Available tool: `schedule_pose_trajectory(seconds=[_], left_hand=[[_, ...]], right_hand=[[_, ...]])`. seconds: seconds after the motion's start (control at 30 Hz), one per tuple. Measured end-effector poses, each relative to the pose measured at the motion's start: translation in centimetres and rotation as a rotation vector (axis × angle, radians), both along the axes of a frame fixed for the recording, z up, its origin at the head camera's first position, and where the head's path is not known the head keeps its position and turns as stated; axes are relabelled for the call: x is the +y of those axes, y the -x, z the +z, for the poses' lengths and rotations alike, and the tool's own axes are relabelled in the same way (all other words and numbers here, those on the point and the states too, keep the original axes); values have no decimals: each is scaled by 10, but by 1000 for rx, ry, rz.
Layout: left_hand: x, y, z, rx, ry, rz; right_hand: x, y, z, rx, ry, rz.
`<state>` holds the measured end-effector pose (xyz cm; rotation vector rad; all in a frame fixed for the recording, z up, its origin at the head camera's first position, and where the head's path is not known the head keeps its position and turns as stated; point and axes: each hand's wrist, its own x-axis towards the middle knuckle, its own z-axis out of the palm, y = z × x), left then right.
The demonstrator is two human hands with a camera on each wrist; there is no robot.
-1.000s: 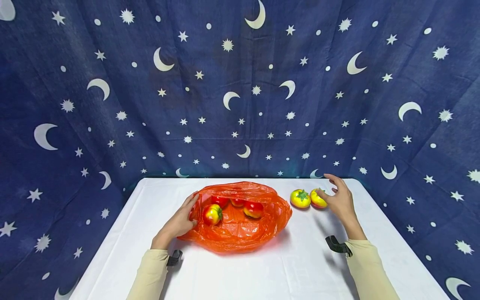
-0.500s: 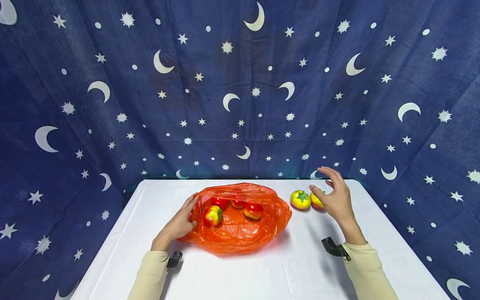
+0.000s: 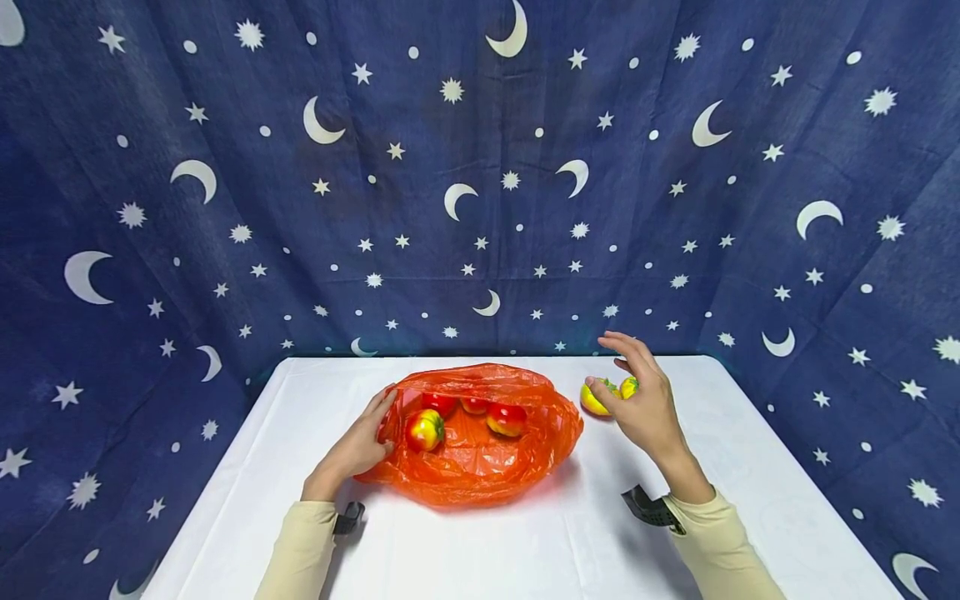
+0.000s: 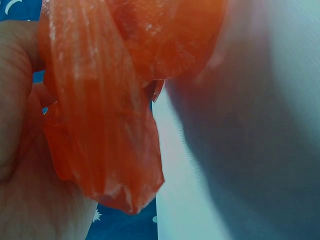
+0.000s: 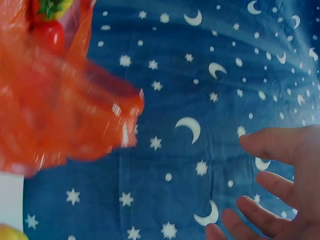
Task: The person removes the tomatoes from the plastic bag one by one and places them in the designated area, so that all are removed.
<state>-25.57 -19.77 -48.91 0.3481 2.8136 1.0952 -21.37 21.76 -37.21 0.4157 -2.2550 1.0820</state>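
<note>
An orange-red plastic bag [image 3: 480,482] lies on the table with its mouth spread open. Inside it are several red-and-yellow fruits [image 3: 425,430] with leafy green tops. My left hand [image 3: 356,450] grips the bag's left edge; in the left wrist view, the thin plastic [image 4: 100,100] hangs between thumb and fingers. My right hand [image 3: 647,410] is in the air right of the bag, thumb and fingers spread apart, holding nothing. Behind it, partly hidden, two yellow fruits [image 3: 592,401] sit side by side. In the right wrist view, that hand [image 5: 306,167] shows its loosely bent fingers.
A white cloth [image 3: 495,554] covers the table. Behind and at both sides hangs a dark blue curtain [image 3: 420,225] with moons and stars. Black wrist straps [image 3: 651,510] are worn at both cuffs.
My right hand has moved left from the rightmost yellow fruit toward the bag, rising slightly, with nothing in it. Both yellow fruits stay put. The left hand and bag hold still.
</note>
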Motion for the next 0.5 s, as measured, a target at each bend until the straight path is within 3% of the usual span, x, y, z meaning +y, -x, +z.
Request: schedule_pose_trajectory(seconds=[0.5], left_hand=[[0,0,1,3,4,5]], right_hand=[[-37,-14,5,26,3,156]])
